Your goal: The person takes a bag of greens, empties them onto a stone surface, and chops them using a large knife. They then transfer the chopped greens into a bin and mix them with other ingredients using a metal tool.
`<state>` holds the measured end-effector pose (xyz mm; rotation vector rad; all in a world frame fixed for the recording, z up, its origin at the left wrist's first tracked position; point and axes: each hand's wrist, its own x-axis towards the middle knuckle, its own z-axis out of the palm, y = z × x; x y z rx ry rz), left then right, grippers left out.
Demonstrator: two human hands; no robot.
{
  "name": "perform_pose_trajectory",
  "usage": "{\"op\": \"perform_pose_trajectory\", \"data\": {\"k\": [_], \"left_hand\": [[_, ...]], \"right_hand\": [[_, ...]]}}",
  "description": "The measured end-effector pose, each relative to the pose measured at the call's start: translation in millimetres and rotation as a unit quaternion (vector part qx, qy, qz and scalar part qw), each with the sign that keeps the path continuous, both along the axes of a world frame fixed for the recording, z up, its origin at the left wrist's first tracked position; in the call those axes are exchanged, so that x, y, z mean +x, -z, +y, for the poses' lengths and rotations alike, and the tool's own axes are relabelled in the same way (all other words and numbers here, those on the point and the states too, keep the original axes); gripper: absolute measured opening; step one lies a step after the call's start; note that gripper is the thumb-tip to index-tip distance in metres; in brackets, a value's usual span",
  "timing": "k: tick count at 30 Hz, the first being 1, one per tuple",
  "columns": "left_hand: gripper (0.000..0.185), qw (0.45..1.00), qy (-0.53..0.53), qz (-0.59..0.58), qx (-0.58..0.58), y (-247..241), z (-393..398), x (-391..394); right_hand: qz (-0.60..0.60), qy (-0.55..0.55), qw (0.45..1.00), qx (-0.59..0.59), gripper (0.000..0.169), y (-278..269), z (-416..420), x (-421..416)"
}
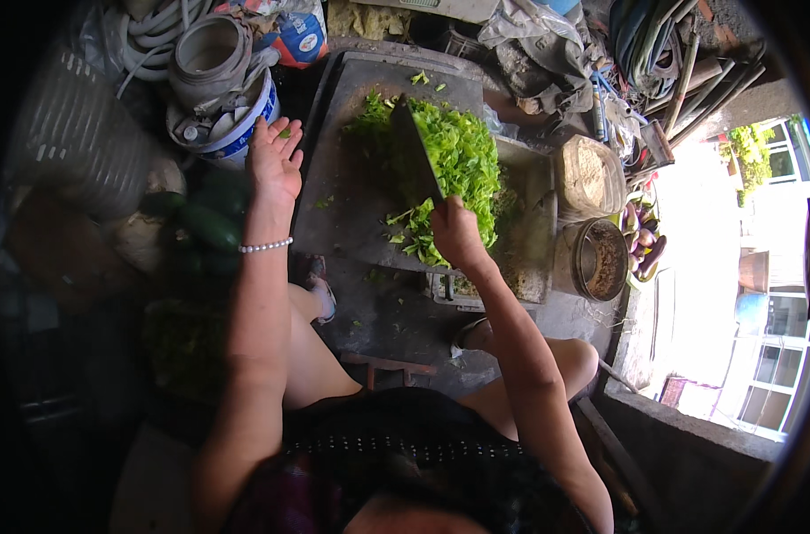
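Note:
A broad-bladed kitchen knife [415, 145] is gripped by its handle in my right hand [457, 230], its blade pointing away from me over the greens. Chopped leafy greens [468, 160] lie in a heap on a dark board [351, 200], with loose scraps around them. To the left of the board my left hand [277, 157] is raised, palm up and fingers apart, with a small piece of leaf [285, 133] stuck on the fingers. A rectangular tray [535, 267] holding green bits extends from under the right side of the board.
At the right stand a plastic tub of pale meal [588, 177], a round container [581, 260] with brown residue and a bowl of eggplants [645, 240]. A bucket [261, 127] with a pot [208, 60] is at the upper left. Dark green gourds [211, 227] lie at the left.

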<state>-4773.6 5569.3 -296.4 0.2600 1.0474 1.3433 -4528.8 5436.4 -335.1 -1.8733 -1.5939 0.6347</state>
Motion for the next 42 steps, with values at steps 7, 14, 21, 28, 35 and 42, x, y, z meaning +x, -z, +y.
{"op": "perform_pose_trajectory", "data": {"k": [7,14,21,28,35,42], "left_hand": [[0.037,1.000,0.028,0.003,0.000,-6.0,5.7,15.2],[0.036,1.000,0.019,-0.009,-0.011,-2.9,12.4,14.1],[0.032,1.000,0.028,-0.012,0.007,-5.1,10.6,11.1],[0.030,0.999,0.043,-0.020,-0.001,-0.9,13.4,6.8],[0.026,0.999,0.044,-0.023,-0.005,-8.1,16.2,15.4],[0.026,0.998,0.057,-0.010,0.003,1.5,10.4,7.1]], "right_hand": [[-0.054,0.106,0.993,-0.001,0.017,10.5,-26.9,27.0],[-0.031,0.120,0.991,0.059,0.015,-17.4,-31.2,15.5],[-0.071,0.115,0.991,-0.003,0.015,-43.7,-15.6,28.3],[-0.035,0.114,0.992,-0.042,0.019,-3.1,-11.4,64.3],[-0.158,0.127,0.978,-0.049,0.018,41.6,-37.8,86.2],[0.021,0.052,0.997,-0.053,0.011,-46.3,-76.1,81.5]]}}
